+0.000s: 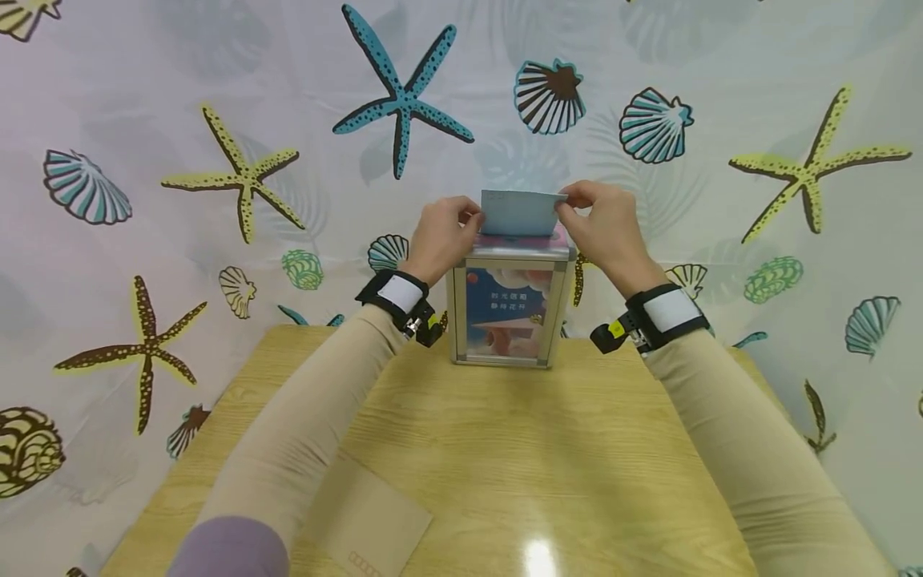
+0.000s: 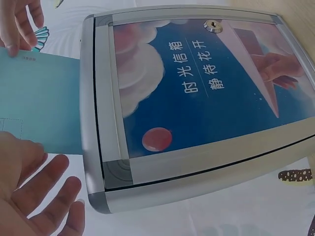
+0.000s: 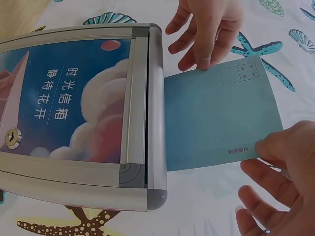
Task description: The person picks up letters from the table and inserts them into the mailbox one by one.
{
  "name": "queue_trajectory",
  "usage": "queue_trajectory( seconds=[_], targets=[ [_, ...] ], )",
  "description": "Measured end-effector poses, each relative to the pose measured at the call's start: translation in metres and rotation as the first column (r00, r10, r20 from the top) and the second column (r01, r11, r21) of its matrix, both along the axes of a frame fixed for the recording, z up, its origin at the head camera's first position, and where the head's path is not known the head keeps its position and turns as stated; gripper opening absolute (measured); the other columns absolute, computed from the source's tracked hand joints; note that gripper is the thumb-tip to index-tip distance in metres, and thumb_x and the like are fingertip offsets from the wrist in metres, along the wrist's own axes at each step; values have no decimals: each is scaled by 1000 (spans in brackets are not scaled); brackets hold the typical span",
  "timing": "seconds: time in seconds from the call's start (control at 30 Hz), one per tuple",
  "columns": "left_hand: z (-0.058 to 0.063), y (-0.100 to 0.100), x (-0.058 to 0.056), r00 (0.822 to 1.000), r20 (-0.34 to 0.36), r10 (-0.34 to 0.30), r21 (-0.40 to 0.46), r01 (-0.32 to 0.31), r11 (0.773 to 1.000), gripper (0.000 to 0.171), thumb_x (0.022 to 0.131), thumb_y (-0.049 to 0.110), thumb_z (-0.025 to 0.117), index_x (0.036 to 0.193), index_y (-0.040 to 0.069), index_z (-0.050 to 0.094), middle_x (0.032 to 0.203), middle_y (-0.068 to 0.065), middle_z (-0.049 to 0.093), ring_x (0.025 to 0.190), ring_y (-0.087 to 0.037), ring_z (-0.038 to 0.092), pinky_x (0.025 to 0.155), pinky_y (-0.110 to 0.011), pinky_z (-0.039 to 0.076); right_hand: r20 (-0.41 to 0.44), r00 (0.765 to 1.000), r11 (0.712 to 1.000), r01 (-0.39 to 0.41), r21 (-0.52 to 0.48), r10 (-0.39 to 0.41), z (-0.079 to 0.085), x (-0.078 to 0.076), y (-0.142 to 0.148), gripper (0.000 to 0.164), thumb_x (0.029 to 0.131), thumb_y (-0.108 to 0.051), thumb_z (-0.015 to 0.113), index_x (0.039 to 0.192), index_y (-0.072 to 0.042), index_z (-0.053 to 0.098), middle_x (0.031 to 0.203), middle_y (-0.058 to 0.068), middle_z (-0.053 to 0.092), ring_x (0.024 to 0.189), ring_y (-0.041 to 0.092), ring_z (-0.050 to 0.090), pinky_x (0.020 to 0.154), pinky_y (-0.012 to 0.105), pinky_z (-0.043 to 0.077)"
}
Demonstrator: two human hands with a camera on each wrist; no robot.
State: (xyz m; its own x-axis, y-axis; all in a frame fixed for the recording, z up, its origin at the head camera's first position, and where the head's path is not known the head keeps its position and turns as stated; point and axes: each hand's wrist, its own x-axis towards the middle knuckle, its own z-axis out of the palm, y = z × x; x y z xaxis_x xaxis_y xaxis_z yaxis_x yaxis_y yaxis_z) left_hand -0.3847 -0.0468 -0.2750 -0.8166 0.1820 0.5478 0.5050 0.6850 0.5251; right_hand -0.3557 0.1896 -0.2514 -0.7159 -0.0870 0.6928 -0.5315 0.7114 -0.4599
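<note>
A pale blue envelope (image 1: 519, 215) stands upright over the top of a silver-framed letter box (image 1: 508, 312). In the head view my left hand (image 1: 443, 234) pinches the envelope's left edge, and my right hand (image 1: 604, 224) grips its upper right corner between thumb and fingers. Printed marks show on the envelope (image 3: 216, 115) in the right wrist view. Its lower edge passes out of sight behind the box's top rim, so I cannot tell how deep it sits in a slot. The box (image 2: 197, 98) has a blue poster front with a small round lock.
A tan envelope (image 1: 378, 517) lies on the wooden table (image 1: 490, 449) near the front left, partly under my left forearm. Behind the box hangs a white cloth (image 1: 303, 88) printed with starfish and shells.
</note>
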Motion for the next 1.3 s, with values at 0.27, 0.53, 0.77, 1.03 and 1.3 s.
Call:
queue_trajectory(
  seconds=[0.27,0.53,0.77,1.03,1.3],
  targets=[
    [3,3,3,995,-95,-31,31,34,999,22,105,22,60,117,8,73,111,-10,77,95,-20,74,79,-34,57,-16,1000,1000,22,10,-22,0,0,-2,20,97,-10,63,104,4,76,100,23,76,101,38,70,92,52,52],
    [-3,-3,2,996,15,-91,61,90,994,53,103,27,64,151,11,49,124,-15,73,106,-28,73,89,-41,59,138,990,998,26,49,-32,-2,1,-6,30,102,-18,59,120,5,69,110,23,75,105,38,70,90,52,54],
    [-15,-25,33,978,72,-196,74,191,979,80,99,38,67,164,22,23,149,-15,57,131,-33,58,94,-47,57,306,951,994,-5,107,-28,-25,20,-7,49,105,-23,55,146,2,47,126,27,69,92,37,73,72,47,55],
    [-58,-61,89,988,66,-142,-135,150,979,81,95,41,72,161,14,33,146,-15,59,129,-35,61,102,-51,52,333,942,975,-108,195,38,-71,72,8,52,103,-29,61,144,0,50,128,24,68,88,40,69,72,48,55],
    [-117,-87,128,993,112,49,-258,-18,966,88,90,56,72,156,7,41,137,-21,65,115,-37,68,87,-52,58,441,891,943,-232,239,107,-115,122,15,86,96,-58,65,157,-4,38,154,21,49,142,43,46,112,64,39]
  ],
)
